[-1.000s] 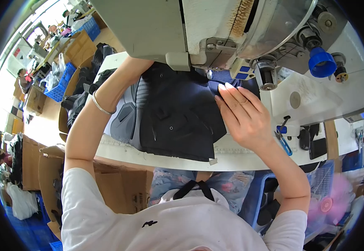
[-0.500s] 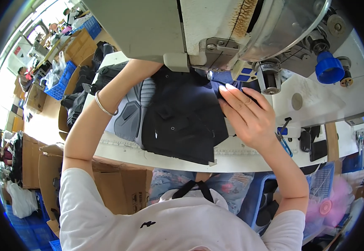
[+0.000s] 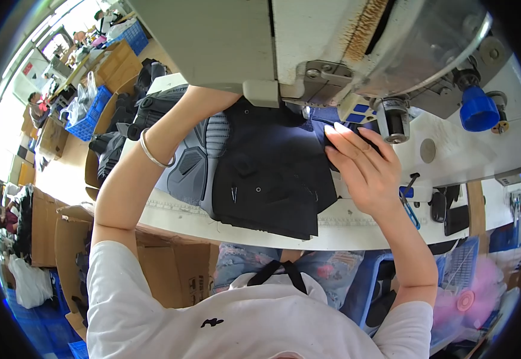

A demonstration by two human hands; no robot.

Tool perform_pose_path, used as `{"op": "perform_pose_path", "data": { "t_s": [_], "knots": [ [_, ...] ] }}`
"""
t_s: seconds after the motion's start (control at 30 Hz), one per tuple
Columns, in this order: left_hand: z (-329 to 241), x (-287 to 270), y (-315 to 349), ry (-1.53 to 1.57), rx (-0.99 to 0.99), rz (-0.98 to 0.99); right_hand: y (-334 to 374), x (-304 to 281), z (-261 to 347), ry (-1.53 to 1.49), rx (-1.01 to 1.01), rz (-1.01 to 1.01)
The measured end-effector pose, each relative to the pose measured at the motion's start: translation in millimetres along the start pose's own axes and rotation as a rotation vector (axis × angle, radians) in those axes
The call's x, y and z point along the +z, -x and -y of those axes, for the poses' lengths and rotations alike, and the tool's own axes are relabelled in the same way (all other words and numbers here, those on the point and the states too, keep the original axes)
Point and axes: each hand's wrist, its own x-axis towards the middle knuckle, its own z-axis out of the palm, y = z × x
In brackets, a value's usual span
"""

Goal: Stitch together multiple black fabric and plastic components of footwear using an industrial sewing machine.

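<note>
A black fabric piece (image 3: pixel 272 173) with small eyelets lies on the white sewing table, running under the head of a sewing machine (image 3: pixel 224 48). Joined to its left side is a grey moulded panel (image 3: pixel 190 170) with ribbed padding. My left hand (image 3: pixel 217 99) reaches behind the machine head over the far part of the fabric; its fingers are hidden there. My right hand (image 3: pixel 368 170) rests at the fabric's right edge, close to the needle area, with fingers stretched out flat. A dark blue strip of cloth (image 3: pixel 320 122) shows just beyond its fingertips.
Blue-handled snips (image 3: pixel 411 209) and a black mouse-shaped object (image 3: pixel 438 205) lie on the table at right. A blue thread cap (image 3: pixel 476 110) and bobbin parts sit on the machine. Cardboard boxes (image 3: pixel 174 269) stand below left; a pink fan (image 3: pixel 467 299) stands lower right.
The machine, fabric and both arms all appear slightly farther right in the picture, as if the view shifted. My hands keep nearly the same places relative to the fabric.
</note>
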Motion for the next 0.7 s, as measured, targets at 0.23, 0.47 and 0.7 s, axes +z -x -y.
{"op": "perform_pose_path", "data": {
  "t_s": [0.23, 0.47, 0.7],
  "knots": [
    [3, 2, -12, -0.06, 0.031, -0.041, -1, 5, 3, 0.011, -0.017, -0.006],
    [6, 0, -5, -0.113, 0.079, -0.064, 0, 5, 5, 0.01, -0.012, -0.015],
    [6, 1, -2, -0.192, 0.15, -0.054, 0, 3, 5, -0.018, 0.013, -0.004]
  ]
}}
